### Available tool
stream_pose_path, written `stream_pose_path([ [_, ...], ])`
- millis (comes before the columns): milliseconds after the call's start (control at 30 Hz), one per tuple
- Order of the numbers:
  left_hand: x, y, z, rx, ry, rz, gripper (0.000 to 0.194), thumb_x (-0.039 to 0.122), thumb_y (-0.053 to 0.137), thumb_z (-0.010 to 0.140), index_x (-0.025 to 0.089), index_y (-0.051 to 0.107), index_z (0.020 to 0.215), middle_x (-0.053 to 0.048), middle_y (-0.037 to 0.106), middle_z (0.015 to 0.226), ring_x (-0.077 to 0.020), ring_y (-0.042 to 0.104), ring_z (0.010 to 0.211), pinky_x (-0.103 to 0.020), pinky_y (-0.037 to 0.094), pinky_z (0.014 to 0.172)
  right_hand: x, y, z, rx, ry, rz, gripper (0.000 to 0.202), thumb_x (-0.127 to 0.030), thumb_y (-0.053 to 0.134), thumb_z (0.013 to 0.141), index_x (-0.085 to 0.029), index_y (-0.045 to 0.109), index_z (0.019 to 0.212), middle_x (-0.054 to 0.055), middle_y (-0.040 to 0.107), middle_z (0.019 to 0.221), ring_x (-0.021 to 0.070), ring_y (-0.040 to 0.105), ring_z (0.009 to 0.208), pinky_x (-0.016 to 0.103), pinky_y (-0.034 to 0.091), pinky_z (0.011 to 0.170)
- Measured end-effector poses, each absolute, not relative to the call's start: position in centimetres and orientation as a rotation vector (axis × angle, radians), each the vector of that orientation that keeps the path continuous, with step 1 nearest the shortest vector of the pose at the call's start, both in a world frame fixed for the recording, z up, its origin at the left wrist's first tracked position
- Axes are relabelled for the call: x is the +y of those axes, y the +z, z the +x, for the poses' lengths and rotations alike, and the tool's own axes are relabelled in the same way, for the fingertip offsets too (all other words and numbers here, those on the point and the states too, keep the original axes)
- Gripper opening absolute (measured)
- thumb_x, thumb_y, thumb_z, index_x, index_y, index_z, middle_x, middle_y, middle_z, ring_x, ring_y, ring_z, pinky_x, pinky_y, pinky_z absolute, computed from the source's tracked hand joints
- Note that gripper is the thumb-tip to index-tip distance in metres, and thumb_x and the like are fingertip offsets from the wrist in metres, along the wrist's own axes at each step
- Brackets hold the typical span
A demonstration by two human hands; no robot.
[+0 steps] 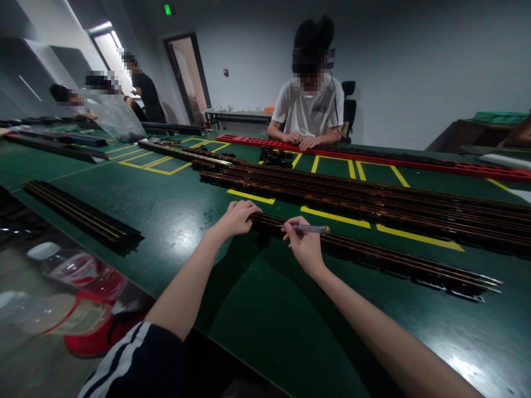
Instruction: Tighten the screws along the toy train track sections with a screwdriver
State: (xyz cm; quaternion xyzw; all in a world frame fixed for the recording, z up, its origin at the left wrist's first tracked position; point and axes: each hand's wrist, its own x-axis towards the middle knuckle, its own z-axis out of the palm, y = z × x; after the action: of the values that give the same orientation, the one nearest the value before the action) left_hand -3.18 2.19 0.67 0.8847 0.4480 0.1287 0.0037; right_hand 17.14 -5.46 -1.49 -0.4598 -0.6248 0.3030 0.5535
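Left hand [236,220] curled over long black metal-striped strip [373,253]; right hand [305,246] grips clear purplish pen [311,228]; bottle labels [78,269] illegible.

plain grey wall [415,83], green exit sign [167,9] glowing high on it. open door [186,77] in dark frame, small red box [225,72] beside. bright window [112,55] at left, room otherwise dim. long table [240,115] against back wall, black office chair [349,110] near. green surface [166,204] marked with yellow tape [336,216], overhead light reflecting in patches. grey floor [16,354] lower left.
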Motion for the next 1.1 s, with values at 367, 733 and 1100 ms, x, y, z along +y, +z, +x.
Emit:
stream_pose_path([
  [367, 2.03, 0.96, -2.54, 1.347, 0.345, 2.848, 0.051, 0.0, 0.039, 0.069, 0.019, 0.059, 0.112, -0.007, 0.065, 0.115, -0.0221, 0.058, 0.107, -0.041, 0.038, 0.098, -5.45, -1.5, 17.03, -1.468, 0.715, -1.073, 0.022, -0.042, 0.053, 0.085, -0.02, 0.053, 0.079, 0.003, 0.062, 0.069, 0.0149, 0.06, 0.056, 0.023, 0.044, 0.044],
  [733, 2.38, 0.56, -2.66, 1.374, 0.355, 2.86, 0.047, 0.003, 0.042, 0.072, 0.019, 0.06, 0.112, -0.008, 0.068, 0.104, -0.0225, 0.061, 0.096, -0.038, 0.044, 0.088, -5.49, -1.57, 17.08, -1.458, 0.709, -1.065, 0.021, -0.041, 0.053, 0.085, -0.02, 0.052, 0.079, 0.002, 0.061, 0.07, 0.0148, 0.059, 0.056, 0.023, 0.044, 0.044],
  [1100, 2.43, 0.25, -2.74, 1.4, 0.327, 2.868, 0.05, 0.004, 0.041, 0.071, 0.018, 0.058, 0.116, -0.008, 0.066, 0.108, -0.0229, 0.059, 0.102, -0.039, 0.043, 0.093, -5.81, -1.34, 17.07, -1.38, 0.668, -1.109, 0.018, -0.035, 0.052, 0.084, -0.021, 0.052, 0.075, 0.0, 0.058, 0.06, 0.0145, 0.056, 0.051, 0.024, 0.043, 0.044],
])
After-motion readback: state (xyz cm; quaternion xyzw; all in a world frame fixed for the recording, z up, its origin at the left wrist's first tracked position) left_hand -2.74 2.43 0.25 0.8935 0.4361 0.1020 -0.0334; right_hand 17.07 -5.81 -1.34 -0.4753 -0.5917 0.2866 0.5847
